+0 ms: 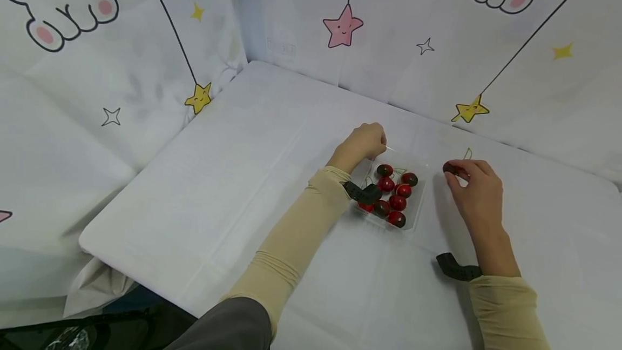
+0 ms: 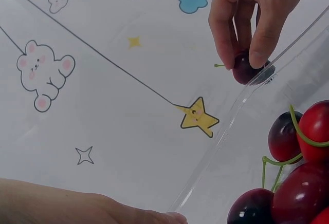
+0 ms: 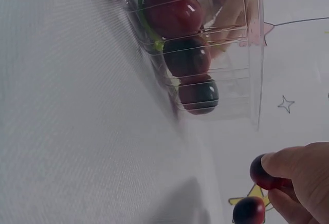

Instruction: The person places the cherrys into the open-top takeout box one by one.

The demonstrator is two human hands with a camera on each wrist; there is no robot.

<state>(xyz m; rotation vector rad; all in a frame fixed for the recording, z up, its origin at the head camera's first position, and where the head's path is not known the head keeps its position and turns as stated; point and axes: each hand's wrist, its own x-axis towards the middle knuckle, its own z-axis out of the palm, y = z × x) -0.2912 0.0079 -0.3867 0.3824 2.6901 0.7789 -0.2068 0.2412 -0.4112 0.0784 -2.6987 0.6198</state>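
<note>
A clear plastic box (image 1: 415, 215) on the table holds several red and dark cherries (image 1: 397, 202), some with green stems. My left hand (image 1: 365, 142) grips the box at its far left corner; in the left wrist view the left fingertips (image 2: 177, 218) are at the rim. To the right of the box, my right hand (image 1: 478, 188) pinches a dark red cherry (image 3: 263, 171) between thumb and fingers. Right beside that one, a second dark cherry (image 3: 249, 211) shows in the right wrist view. A thin green stem (image 1: 468, 153) rises above the right hand.
A white cloth covers the table (image 1: 218, 188). White curtains (image 1: 398, 64) printed with stars and animals hang along its back and left edges. A black curved band piece (image 1: 459, 268) sits at the right wrist, and another (image 1: 362, 193) at the left overlaps the box.
</note>
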